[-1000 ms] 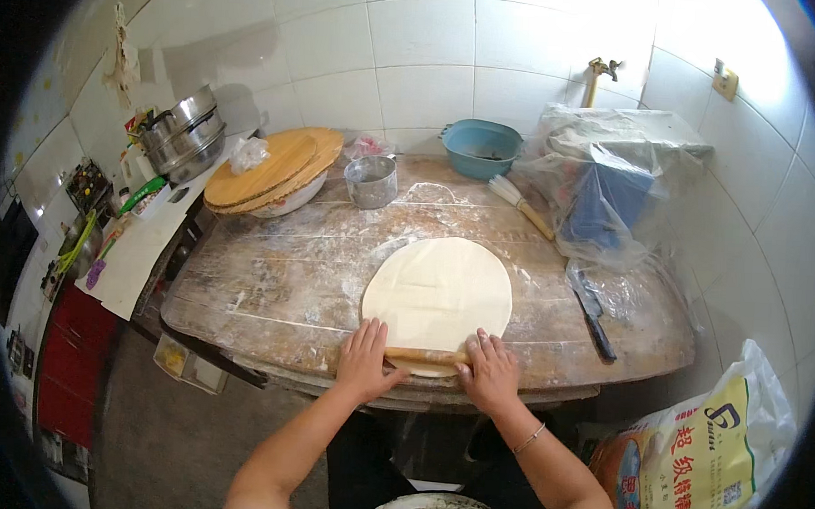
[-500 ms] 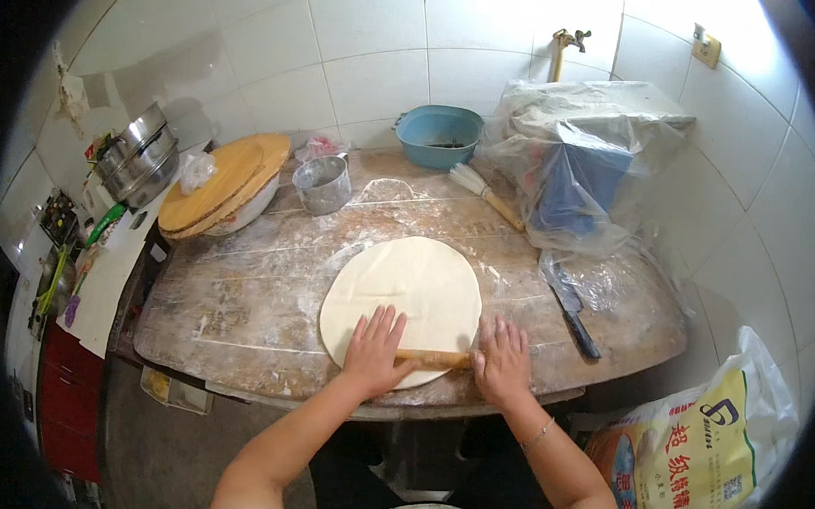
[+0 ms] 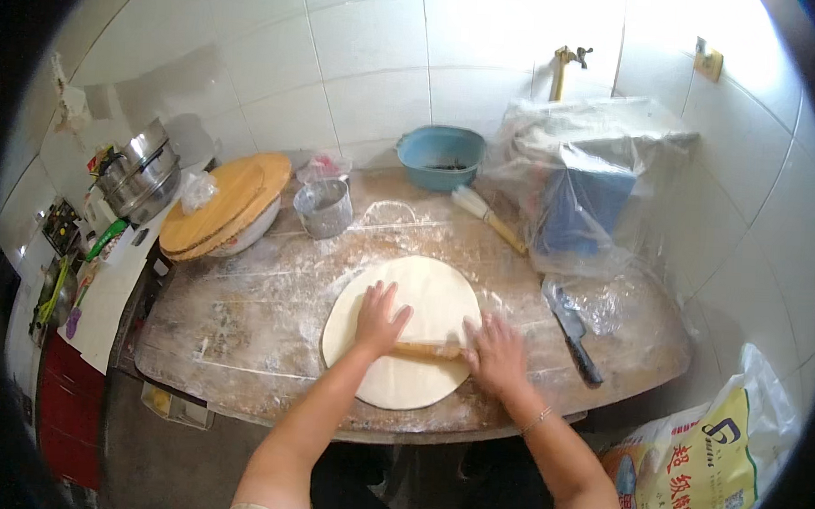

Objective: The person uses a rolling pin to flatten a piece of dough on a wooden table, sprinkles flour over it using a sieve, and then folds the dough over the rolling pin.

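A thin round sheet of pale dough (image 3: 423, 305) lies on a floured wooden board (image 3: 240, 338). Across its middle lies a slim wooden rolling pin (image 3: 426, 351). My left hand (image 3: 379, 319) presses flat on the pin's left part, fingers spread over the dough. My right hand (image 3: 496, 354) presses flat on the pin's right end at the dough's right edge, with a bracelet on that wrist.
A cleaver (image 3: 575, 333) lies right of the dough. At the back stand a blue bowl (image 3: 441, 156), a metal cup (image 3: 324, 207), a brush (image 3: 487, 217), a bowl under a round wooden lid (image 3: 223, 205) and plastic-covered things (image 3: 583, 185). A flour sack (image 3: 708, 459) stands at lower right.
Both hands have pushed the rolling pin away from me, from the dough's near edge to its middle. The view has shifted so the board sits slightly lower.
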Demonstrator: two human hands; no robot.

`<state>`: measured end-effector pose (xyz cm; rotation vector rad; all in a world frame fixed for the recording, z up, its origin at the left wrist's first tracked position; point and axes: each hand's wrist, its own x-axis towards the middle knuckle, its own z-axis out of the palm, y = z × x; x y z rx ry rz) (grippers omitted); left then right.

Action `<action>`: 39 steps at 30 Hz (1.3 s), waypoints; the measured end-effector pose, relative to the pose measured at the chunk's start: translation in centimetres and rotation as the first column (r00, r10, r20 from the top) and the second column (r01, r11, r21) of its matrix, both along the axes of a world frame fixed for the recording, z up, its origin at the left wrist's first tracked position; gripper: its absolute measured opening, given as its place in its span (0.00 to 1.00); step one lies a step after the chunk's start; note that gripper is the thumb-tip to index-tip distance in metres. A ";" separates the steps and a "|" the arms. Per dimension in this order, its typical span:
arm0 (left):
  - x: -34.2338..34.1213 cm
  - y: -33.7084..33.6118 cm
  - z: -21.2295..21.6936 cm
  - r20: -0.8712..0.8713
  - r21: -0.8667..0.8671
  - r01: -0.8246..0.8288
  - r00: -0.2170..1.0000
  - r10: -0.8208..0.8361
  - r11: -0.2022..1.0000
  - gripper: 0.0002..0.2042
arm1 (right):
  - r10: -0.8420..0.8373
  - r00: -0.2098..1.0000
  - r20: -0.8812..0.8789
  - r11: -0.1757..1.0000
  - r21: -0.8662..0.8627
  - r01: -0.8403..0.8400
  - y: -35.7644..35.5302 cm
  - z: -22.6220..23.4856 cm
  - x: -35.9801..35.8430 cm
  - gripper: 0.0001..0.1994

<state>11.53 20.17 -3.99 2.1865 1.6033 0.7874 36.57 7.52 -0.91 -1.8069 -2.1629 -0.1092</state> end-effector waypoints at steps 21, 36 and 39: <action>-20.9 0.9 0.5 0.264 -0.559 -0.194 0.880 0.395 0.806 0.17 | -0.287 0.910 -0.298 0.943 0.079 0.324 -8.7 -2.4 0.7 0.19; -6.5 -20.9 3.4 0.700 -0.709 0.282 0.168 0.694 0.647 0.14 | -0.190 0.928 -0.322 0.964 0.118 0.239 -8.6 -1.6 0.9 0.16; -8.0 -21.9 5.0 0.719 -0.573 -0.019 0.469 0.513 0.819 0.14 | -0.027 0.940 -0.341 0.979 0.181 0.093 -8.8 1.3 0.1 0.13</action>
